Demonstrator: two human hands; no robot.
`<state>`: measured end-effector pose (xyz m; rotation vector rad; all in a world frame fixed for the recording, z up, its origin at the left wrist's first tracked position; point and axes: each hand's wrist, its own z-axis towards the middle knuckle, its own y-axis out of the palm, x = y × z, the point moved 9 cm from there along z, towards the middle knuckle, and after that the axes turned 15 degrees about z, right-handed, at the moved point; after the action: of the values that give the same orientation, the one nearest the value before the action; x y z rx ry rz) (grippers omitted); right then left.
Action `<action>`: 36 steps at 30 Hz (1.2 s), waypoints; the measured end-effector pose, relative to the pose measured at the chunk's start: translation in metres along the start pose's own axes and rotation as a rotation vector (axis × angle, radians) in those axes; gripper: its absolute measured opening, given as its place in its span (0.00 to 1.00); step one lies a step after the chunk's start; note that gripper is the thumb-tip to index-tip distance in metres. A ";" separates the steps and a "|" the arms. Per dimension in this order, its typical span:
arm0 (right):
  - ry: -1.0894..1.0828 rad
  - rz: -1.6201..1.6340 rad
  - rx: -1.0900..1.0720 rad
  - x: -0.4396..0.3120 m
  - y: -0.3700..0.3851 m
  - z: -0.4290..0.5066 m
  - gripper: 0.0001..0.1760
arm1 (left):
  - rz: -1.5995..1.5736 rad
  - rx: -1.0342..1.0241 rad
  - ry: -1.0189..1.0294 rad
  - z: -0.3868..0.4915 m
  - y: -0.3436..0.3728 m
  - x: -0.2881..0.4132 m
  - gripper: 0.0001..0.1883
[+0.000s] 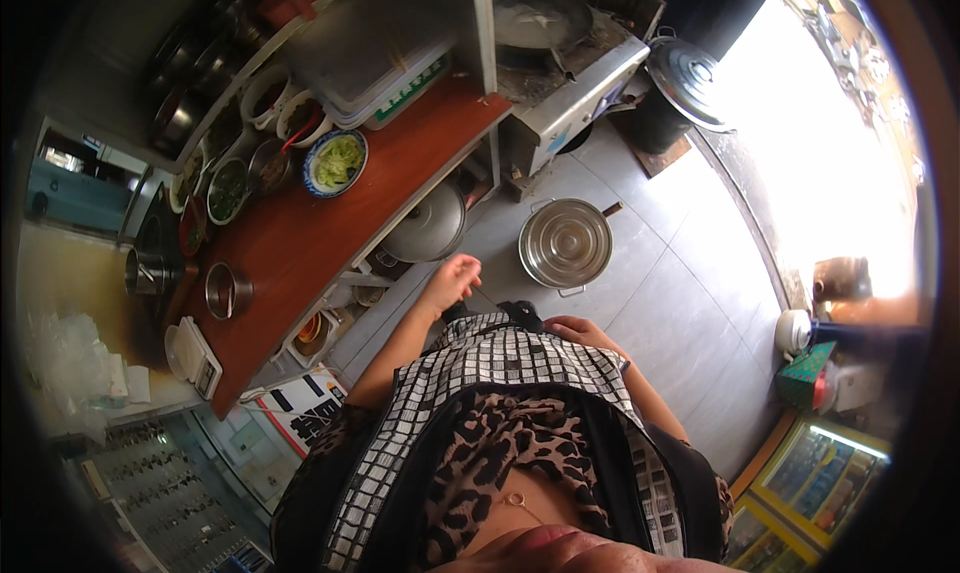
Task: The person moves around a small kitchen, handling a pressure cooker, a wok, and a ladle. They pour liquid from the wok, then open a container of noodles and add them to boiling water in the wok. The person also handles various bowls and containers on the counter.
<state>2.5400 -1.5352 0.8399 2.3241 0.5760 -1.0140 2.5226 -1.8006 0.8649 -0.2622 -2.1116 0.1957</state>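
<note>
My left hand hangs in the air beside the wooden counter, its fingers loosely bent with nothing seen in them. Just beyond it, on the shelf under the counter, is a large domed metal lid. My right hand lies against the side of the checked apron; its fingertips are partly hidden there. On the tiled floor ahead stands a lidded steel pot with loop handles, apart from both hands. A brown handle-like end pokes out past its rim.
Along the wooden counter sit a bowl of shredded greens, several filled bowls, a steel cup and a kitchen scale. A stove with a wok and a tall lidded pot are at the back. A bright doorway is at right.
</note>
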 end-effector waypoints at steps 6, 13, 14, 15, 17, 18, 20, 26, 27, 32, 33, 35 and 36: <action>-0.152 0.058 -0.033 0.000 -0.002 -0.041 0.25 | 0.462 -0.789 0.189 -0.048 0.144 0.030 0.29; 0.073 0.426 0.078 0.052 -0.001 -0.103 0.26 | 0.793 -1.198 0.212 -0.055 0.164 0.014 0.34; 0.049 0.466 0.088 0.056 -0.001 -0.112 0.26 | 0.714 -1.250 0.167 -0.055 0.166 0.007 0.34; 0.068 0.522 0.110 0.062 -0.004 -0.120 0.25 | 0.685 -1.265 0.112 -0.054 0.162 -0.001 0.33; 0.016 0.507 0.156 0.064 -0.014 -0.132 0.24 | 0.756 -1.213 0.091 -0.045 0.165 -0.014 0.32; -0.024 0.480 0.163 0.062 -0.019 -0.135 0.25 | 0.624 -1.231 0.018 -0.047 0.168 -0.015 0.32; -0.059 0.428 0.187 0.059 -0.032 -0.137 0.26 | 0.462 -1.206 -0.106 -0.047 0.177 -0.013 0.29; -0.080 0.373 0.110 0.046 -0.099 -0.140 0.30 | 0.272 -1.149 -0.276 -0.028 0.218 0.023 0.25; -0.077 0.371 0.099 0.044 -0.117 -0.145 0.30 | 0.275 -1.162 -0.242 -0.021 0.232 0.032 0.25; -0.159 0.255 0.213 0.022 -0.243 -0.213 0.29 | 0.503 -1.048 -0.061 0.012 0.309 0.102 0.22; -0.153 0.222 0.253 0.023 -0.263 -0.230 0.28 | 0.532 -1.003 -0.157 0.011 0.325 0.114 0.22; -0.236 0.352 0.252 0.019 -0.301 -0.269 0.26 | 0.603 -0.885 0.104 -0.003 0.355 0.173 0.20; -0.240 0.361 0.203 0.019 -0.314 -0.285 0.26 | 0.467 -0.797 0.258 -0.024 0.356 0.203 0.20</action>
<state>2.5251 -1.1147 0.8950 2.3151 -0.0436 -1.1916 2.4777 -1.4032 0.9574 -1.1848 -1.7482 -0.4062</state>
